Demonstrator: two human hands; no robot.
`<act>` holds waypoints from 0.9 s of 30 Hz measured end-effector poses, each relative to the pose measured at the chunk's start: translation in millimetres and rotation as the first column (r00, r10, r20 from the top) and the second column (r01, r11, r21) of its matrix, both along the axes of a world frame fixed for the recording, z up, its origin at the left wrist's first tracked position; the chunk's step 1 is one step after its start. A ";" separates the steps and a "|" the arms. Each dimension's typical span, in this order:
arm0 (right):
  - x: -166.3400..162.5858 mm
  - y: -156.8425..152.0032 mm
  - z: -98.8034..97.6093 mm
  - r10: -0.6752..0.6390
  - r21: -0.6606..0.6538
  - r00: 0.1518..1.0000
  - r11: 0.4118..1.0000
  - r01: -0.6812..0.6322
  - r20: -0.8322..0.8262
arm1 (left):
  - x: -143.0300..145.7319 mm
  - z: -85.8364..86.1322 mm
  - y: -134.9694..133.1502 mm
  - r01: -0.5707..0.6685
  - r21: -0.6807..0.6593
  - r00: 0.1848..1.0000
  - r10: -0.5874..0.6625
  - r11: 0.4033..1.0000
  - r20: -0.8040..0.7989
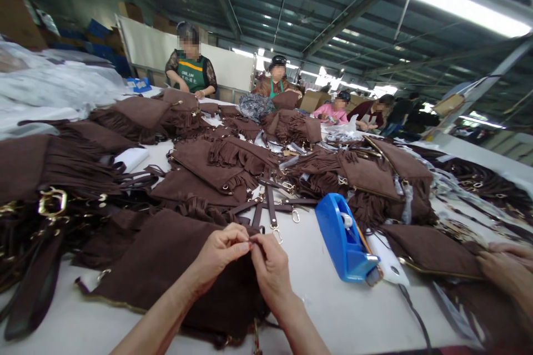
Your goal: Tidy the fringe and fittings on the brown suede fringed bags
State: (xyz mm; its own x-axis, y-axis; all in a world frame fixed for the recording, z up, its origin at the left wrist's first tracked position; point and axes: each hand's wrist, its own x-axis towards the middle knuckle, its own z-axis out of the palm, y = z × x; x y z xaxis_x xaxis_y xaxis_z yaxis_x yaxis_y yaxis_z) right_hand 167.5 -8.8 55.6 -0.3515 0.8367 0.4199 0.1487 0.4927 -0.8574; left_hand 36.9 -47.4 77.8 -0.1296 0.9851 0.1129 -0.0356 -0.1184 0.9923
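Note:
A brown suede-like bag with a zipped edge lies flat on the white table in front of me. Over its right side my left hand and my right hand meet, fingertips pinched close together. Between them is a small dark piece, perhaps a strip of the bag, too small to make out. Just beyond the hands, short dark straps with metal clips lie on the table. Gold hardware hangs at the bag's near edge.
To the right stands a blue tape dispenser, beside a white power strip with a cord. Piles of brown fringed bags cover the table. A co-worker's hands hold another bag at far right. Several people work across the table.

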 end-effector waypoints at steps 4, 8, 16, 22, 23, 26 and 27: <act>1.7 7.0 -10.1 -0.095 -0.202 0.991 0.977 0.074 -0.097 | -3.3 -1.8 -3.2 0.001 -0.029 1.000 -0.002 1.000 -0.012; 7.9 14.6 -11.6 -0.178 -0.379 0.967 0.920 0.097 -0.183 | 0.7 -4.7 -3.1 0.013 -0.109 0.980 0.010 0.994 0.201; 1.1 3.6 -10.4 0.021 -0.104 1.000 0.994 -0.022 -0.006 | 12.0 2.2 4.6 -0.035 -0.071 0.990 0.045 0.997 0.130; 6.2 3.6 -24.6 -0.015 -0.116 1.000 0.993 0.015 0.007 | 7.4 -8.0 -1.8 -0.105 -0.129 0.967 0.132 0.986 0.218; 6.7 2.8 -25.5 -0.020 -0.146 1.000 0.989 0.017 -0.013 | 7.4 -9.5 -2.0 -0.109 -0.132 0.961 0.138 0.985 0.241; 7.2 0.7 -24.6 -0.052 -0.252 0.996 0.967 0.032 -0.073 | 10.2 -11.9 0.3 -0.039 -0.149 0.950 0.083 0.988 0.301; 7.4 0.4 -23.4 -0.067 -0.272 0.994 0.962 0.040 -0.092 | 11.9 -12.2 1.7 -0.018 -0.159 0.950 0.067 0.987 0.305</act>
State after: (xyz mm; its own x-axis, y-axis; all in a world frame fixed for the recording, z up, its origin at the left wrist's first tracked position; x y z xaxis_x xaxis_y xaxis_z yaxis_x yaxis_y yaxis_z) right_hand 174.9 -8.4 32.1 -0.2713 0.9399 0.2073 0.0760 0.2356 -0.9689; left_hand 48.9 -45.7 65.7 -0.1765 0.9802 -0.0901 -0.3411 0.0250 0.9397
